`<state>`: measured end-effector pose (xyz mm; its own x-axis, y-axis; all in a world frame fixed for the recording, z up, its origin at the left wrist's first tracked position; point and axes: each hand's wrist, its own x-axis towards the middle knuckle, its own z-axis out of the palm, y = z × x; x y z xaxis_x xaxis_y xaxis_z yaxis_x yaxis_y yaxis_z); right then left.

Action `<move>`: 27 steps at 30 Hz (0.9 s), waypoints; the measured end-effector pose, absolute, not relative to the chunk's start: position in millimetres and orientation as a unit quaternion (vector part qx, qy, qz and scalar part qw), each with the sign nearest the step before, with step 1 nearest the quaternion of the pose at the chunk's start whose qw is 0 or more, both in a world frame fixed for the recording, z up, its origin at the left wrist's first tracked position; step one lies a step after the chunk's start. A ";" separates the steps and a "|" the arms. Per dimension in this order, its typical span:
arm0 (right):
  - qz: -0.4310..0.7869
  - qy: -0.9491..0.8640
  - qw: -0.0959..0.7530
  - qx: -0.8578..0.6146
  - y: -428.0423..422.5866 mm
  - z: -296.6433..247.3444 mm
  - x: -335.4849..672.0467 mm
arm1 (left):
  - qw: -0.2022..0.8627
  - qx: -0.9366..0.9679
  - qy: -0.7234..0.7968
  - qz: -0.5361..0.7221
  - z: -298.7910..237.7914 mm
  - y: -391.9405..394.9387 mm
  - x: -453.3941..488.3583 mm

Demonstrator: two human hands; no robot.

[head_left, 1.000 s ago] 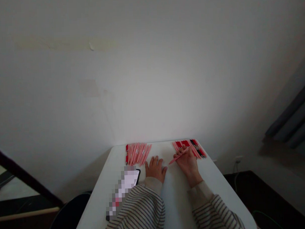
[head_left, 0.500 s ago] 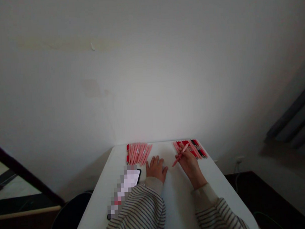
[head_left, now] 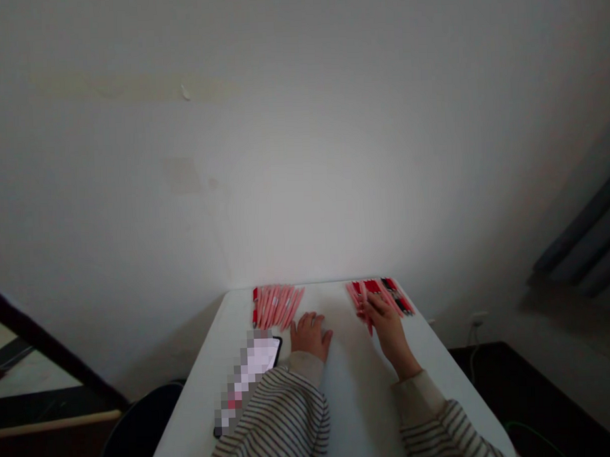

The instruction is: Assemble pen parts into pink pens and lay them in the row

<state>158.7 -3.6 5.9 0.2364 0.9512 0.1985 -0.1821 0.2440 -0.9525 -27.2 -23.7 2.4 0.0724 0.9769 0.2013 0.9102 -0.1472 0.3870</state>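
My left hand [head_left: 310,335] lies flat on the white table [head_left: 356,400] with its fingers spread, just near of a row of pink pens [head_left: 275,305]. My right hand [head_left: 388,325] reaches to the right-hand group of pink, red and black pens [head_left: 380,294] at the table's far edge. Its fingers are closed on one pink pen [head_left: 367,313], which points almost straight toward me beside that group. Both arms wear striped sleeves.
A phone [head_left: 250,376] with a lit, blurred screen lies under my left forearm near the table's left edge. A bare wall rises right behind the table. A dark round bin [head_left: 136,428] stands on the floor at the left.
My right hand has moved forward toward the right-hand pens. The pink pen in it has swung from slanting left to nearly upright beside the group. My left hand has stayed put.
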 end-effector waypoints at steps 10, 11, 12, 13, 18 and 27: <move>0.169 -0.704 0.501 -0.473 -19.0 1.5 152.7 | -0.042 0.712 0.545 0.441 -2.4 -7.8 -36.6; 0.171 -0.720 0.478 -0.473 -21.6 2.5 150.9 | -0.050 0.713 0.538 0.447 -2.4 -7.7 -36.2; 0.171 -0.733 0.461 -0.471 -24.0 3.6 148.9 | -0.055 0.715 0.533 0.449 -2.4 -7.6 -35.8; 0.169 -0.740 0.450 -0.471 -25.9 4.8 147.0 | -0.059 0.717 0.530 0.448 -2.6 -7.6 -35.4; 0.179 -0.762 0.419 -0.461 -31.0 10.2 140.2 | -0.059 0.717 0.538 0.440 -5.6 -6.8 -34.4; 0.189 -0.766 0.415 -0.453 -28.8 5.8 143.4 | -0.042 0.702 0.572 0.422 -3.7 -6.1 -37.6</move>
<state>143.4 -28.8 5.8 -0.2456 0.8505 0.4651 0.5371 0.5188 -0.6651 -37.6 -6.1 -3.7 -0.0096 0.7675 0.6409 0.8389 -0.3427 0.4229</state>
